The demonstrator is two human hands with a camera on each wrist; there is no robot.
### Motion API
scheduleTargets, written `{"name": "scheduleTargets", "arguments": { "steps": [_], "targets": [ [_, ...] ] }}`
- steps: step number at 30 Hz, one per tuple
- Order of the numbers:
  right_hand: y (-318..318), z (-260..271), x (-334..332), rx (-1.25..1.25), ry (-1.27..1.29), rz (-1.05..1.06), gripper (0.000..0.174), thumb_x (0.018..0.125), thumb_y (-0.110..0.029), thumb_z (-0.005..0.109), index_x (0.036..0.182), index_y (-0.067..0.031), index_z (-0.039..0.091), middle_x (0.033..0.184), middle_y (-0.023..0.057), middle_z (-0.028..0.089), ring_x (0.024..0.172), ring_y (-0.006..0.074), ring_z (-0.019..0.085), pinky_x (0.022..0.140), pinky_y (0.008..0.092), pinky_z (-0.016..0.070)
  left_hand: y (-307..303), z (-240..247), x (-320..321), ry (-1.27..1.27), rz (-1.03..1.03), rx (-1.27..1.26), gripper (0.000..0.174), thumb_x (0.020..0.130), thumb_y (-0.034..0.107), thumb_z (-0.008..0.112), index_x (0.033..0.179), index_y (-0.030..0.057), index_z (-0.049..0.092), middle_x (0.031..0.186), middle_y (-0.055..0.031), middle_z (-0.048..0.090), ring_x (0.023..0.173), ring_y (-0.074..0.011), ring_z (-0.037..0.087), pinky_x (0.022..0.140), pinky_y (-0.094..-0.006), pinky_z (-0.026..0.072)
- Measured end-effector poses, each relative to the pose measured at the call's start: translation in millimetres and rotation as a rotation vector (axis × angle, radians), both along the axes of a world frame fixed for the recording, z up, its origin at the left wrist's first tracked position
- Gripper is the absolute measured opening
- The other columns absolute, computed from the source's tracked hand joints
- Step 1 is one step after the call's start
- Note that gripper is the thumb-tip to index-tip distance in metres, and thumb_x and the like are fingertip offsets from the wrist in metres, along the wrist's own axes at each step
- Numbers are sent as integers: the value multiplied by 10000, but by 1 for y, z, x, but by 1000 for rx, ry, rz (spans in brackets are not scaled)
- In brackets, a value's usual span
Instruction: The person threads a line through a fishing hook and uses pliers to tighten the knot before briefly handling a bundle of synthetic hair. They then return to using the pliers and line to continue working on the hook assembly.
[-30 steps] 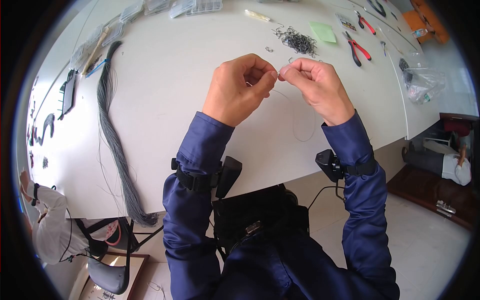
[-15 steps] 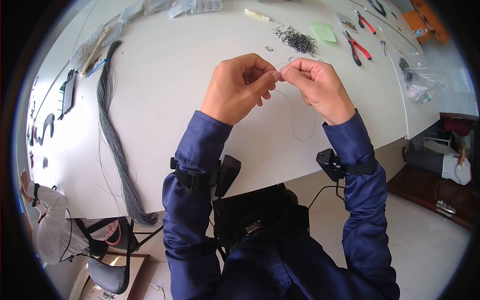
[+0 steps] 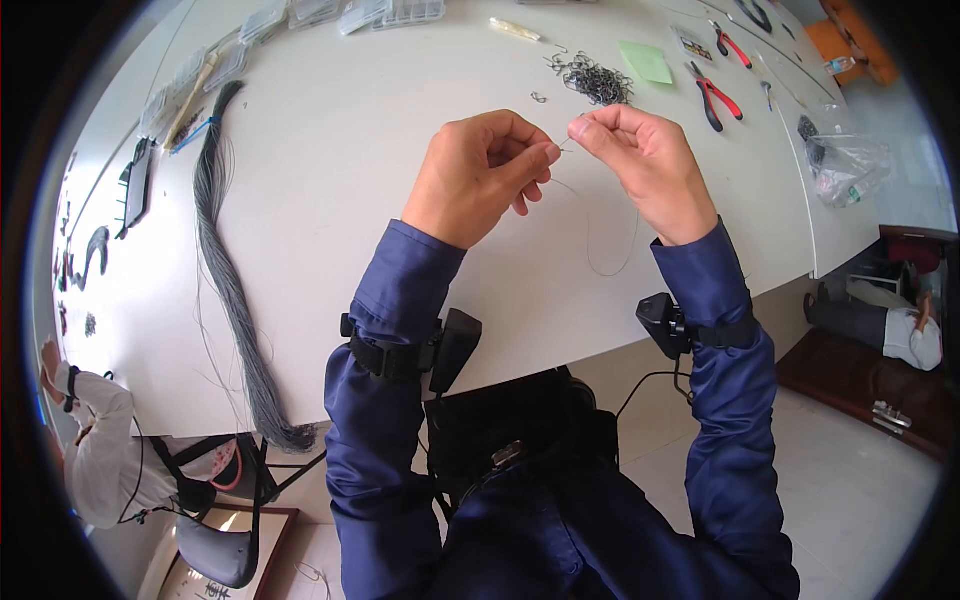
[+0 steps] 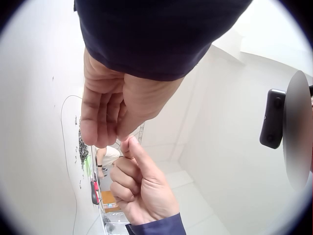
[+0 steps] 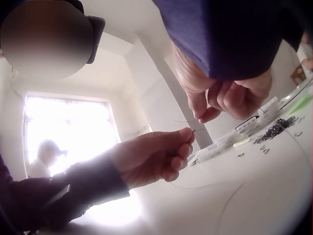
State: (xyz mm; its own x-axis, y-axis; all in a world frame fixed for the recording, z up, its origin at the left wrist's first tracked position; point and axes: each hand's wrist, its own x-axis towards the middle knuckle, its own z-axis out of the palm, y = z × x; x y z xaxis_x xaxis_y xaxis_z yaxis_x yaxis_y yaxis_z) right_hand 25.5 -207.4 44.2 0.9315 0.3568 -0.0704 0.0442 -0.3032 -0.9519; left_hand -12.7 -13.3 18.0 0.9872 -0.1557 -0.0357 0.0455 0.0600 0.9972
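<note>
My left hand pinches a small dark piece between thumb and index fingertips, looking like a fish hook with only its tip showing; the rest is hidden by the fingers. A thin fishing line runs from there and lies in a loose loop over the white table. Up and to the right, my right hand pinches the line between thumb and forefinger, a short stretch of it spanning the small gap between the hands. Beyond the fingertips lies a heap of dark fish hooks.
A long bundle of grey strands lies at left, tied with blue. Red-handled pliers, a green paper and a clear plastic bag are at right. Clear boxes line the far side. Other people sit at both sides.
My right hand has moved up and right, away from the left, opening a gap with line across it. The line's loop shifted slightly. My left hand has barely moved.
</note>
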Motion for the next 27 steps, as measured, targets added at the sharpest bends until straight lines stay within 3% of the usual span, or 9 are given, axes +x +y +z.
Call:
{"name": "scheduleTargets", "arguments": {
  "steps": [2,11,14,27],
  "targets": [
    [4,-5,0,48,-62,-56,310,929,-261,697,981,44,677,809,20,672,738,39,568,681,206,459,0,-1,1,3,-4,-13,186,928,114,661,917,-71,648,732,-70,657,619,-111,631,536,-244,523],
    [3,-8,-1,-19,-68,-15,260,931,-216,694,970,41,670,787,16,668,699,37,562,638,199,458,-1,-2,1,7,14,1,182,922,106,664,913,-75,649,729,-73,656,614,-117,632,542,-251,535],
    [-1,1,1,-97,6,42,250,954,-203,671,1025,36,655,928,19,676,848,43,586,782,196,463,0,-2,0,15,13,6,186,922,107,665,917,-79,651,730,-74,655,613,-118,632,545,-252,538],
    [-5,5,4,-107,63,138,249,970,-214,652,1037,27,654,941,11,666,891,47,591,835,215,471,-1,-2,0,39,-14,-14,198,926,117,667,916,-80,652,729,-74,649,617,-119,629,559,-261,549]
  ]
}}
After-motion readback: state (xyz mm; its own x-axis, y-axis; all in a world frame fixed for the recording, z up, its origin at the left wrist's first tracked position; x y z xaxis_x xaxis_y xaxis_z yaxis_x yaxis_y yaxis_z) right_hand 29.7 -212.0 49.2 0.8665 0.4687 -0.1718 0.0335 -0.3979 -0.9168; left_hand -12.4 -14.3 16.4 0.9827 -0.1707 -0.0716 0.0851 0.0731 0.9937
